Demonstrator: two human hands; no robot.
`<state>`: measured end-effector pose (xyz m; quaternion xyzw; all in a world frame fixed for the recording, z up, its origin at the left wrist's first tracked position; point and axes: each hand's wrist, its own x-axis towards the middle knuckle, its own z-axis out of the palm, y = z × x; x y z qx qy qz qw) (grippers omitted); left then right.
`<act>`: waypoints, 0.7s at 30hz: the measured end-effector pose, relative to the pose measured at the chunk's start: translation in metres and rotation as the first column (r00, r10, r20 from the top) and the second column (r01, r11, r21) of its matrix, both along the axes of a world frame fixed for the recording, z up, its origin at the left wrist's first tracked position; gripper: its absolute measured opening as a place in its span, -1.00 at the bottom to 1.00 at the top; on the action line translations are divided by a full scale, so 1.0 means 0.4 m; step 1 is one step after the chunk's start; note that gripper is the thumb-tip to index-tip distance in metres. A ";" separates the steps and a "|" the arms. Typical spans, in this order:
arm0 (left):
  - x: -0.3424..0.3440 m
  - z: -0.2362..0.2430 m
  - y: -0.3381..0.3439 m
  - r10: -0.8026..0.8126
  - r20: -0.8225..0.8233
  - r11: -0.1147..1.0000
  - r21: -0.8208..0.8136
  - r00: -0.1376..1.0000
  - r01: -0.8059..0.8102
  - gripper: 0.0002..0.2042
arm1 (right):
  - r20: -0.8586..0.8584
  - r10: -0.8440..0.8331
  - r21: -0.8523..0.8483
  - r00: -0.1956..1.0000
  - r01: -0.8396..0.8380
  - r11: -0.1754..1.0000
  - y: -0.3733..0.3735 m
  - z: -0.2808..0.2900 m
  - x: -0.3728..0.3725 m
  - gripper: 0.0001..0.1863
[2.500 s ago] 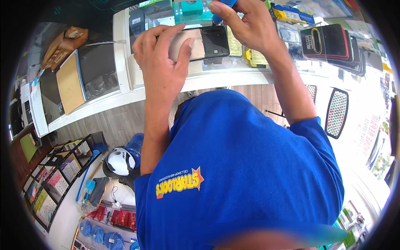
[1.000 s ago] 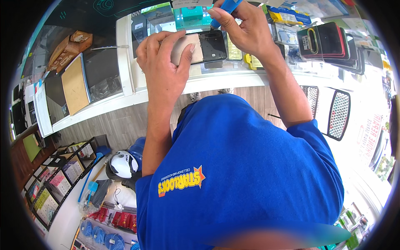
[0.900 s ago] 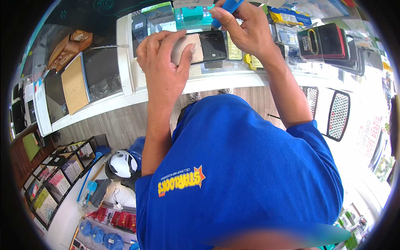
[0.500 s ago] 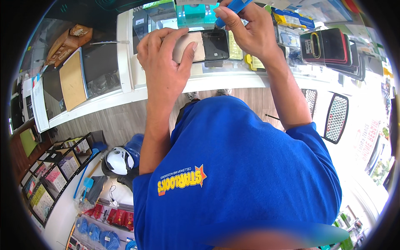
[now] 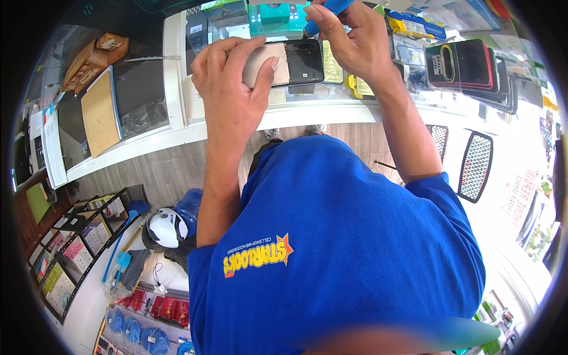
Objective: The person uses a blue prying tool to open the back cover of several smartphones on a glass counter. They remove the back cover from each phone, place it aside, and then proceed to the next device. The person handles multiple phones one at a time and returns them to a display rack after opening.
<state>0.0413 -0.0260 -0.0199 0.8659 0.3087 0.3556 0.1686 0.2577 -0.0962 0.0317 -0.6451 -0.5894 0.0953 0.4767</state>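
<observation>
A dark smartphone (image 5: 305,64) lies face unknown over the glass counter, its right end bare and glossy. A beige flat piece (image 5: 258,70) covers its left part. My left hand (image 5: 231,80) is closed around the left end, with fingers along the far edge and the thumb on the beige piece. My right hand (image 5: 355,50) grips a blue handheld tool (image 5: 322,19) between thumb and fingers. The tool's narrow dark tip is at the phone's far edge, near the middle; whether it touches cannot be made out. The tool's upper end is cut off by the picture's edge.
The glass counter has a white front edge (image 5: 284,112). Teal boxes (image 5: 275,21) and a yellow package (image 5: 332,68) sit under or behind the glass. On the right stand several phone cases (image 5: 461,65); on the left are a tan folder (image 5: 99,115) and a cardboard box (image 5: 94,62).
The whole picture has shifted slightly left and up. Both hands, the phone and the blue tool keep nearly the same places relative to each other.
</observation>
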 end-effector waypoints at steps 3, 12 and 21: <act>0.000 0.000 -0.001 0.007 0.002 1.000 -0.002 1.000 -0.007 -0.69 | 0.002 -0.002 -0.020 1.000 0.002 1.000 -0.003 0.006 -0.001 -0.70; -0.001 -0.002 0.002 -0.010 -0.008 1.000 -0.029 1.000 0.009 -0.68 | 0.031 0.015 0.006 0.999 -0.016 1.000 0.002 -0.002 0.001 -0.71; 0.001 -0.001 0.002 -0.012 0.010 1.000 -0.024 1.000 0.012 -0.68 | 0.042 0.017 -0.007 0.999 -0.017 1.000 0.002 -0.009 0.007 -0.75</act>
